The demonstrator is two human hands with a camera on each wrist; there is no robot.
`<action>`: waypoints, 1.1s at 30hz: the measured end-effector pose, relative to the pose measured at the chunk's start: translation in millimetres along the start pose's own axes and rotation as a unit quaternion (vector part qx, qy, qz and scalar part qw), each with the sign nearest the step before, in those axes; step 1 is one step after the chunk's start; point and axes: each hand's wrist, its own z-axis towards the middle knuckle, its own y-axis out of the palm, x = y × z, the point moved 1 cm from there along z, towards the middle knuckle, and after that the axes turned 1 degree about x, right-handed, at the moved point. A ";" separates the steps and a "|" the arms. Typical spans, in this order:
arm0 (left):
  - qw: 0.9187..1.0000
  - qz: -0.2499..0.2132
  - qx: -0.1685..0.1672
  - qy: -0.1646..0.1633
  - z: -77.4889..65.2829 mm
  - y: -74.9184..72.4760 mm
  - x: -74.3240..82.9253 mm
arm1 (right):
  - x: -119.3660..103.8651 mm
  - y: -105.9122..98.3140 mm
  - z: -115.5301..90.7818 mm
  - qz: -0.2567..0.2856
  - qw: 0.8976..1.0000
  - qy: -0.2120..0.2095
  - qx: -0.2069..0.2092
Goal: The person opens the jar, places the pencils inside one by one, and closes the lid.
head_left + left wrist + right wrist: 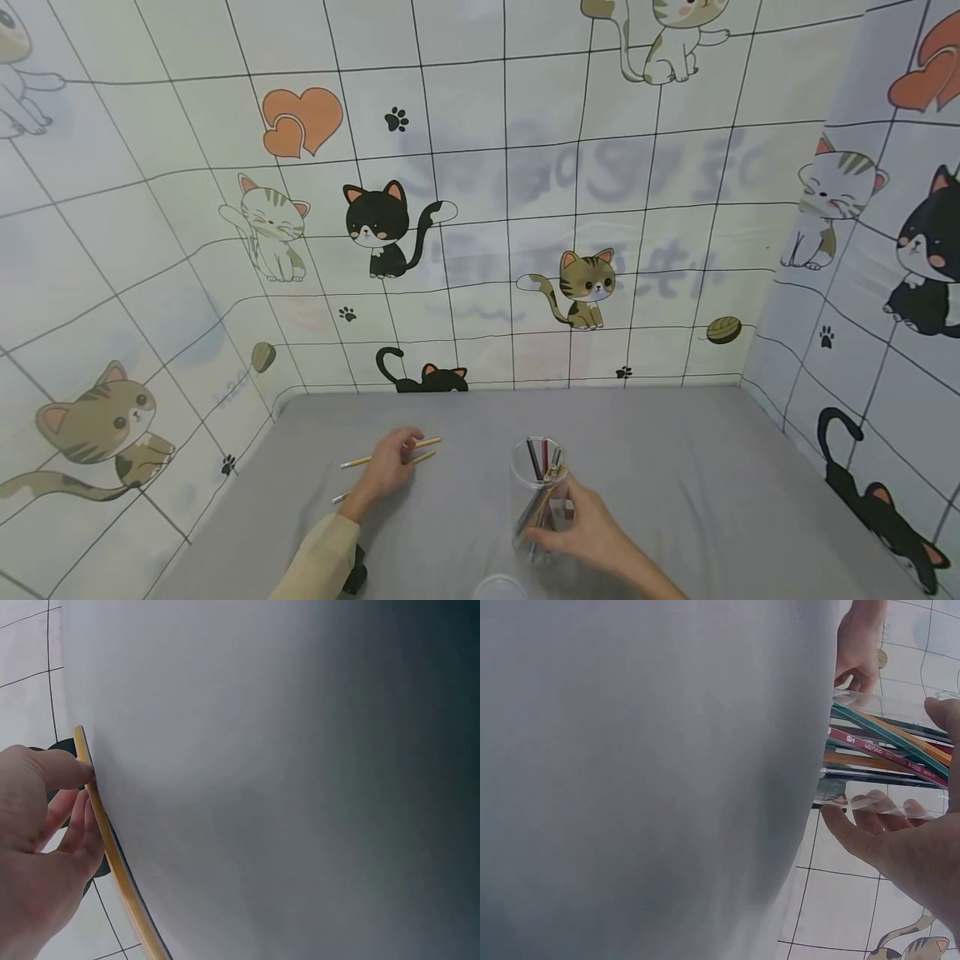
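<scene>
My left hand (390, 465) is low over the grey table, left of centre, pinching a yellow pencil (124, 881) between thumb and fingers in the left wrist view. In the head view one yellow pencil (357, 462) passes behind the fingers, and a second pencil (424, 457) runs under the hand, its middle hidden. With my right hand (588, 527) I grip a tall clear cylinder (519, 477) from its right side, fingers curled round it. Inside it stand several pencils, among them a dark red one (862, 744) and a green one (889, 735).
A clear round piece (500, 588) lies at the near edge of the view, below the cylinder. Beside the left sleeve (321, 558) a black object (357, 572) shows in part. Cloth walls (480, 333) printed with cats border the grey tabletop (675, 467) at back and sides.
</scene>
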 end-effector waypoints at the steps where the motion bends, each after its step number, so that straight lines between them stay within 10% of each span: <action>1: 1.000 0.007 -0.001 0.001 -0.3 -0.3 0.0 | 0.1 0.2 0.0 0.000 1.000 0.000 0.001; 19: 0.996 -0.003 0.011 0.093 -3.8 -7.1 4.9 | -3.5 0.6 0.3 0.000 1.000 0.007 0.000; 33: 0.997 -0.031 0.012 0.073 4.5 -30.0 27.7 | -6.6 0.6 0.4 0.009 1.000 -0.012 0.002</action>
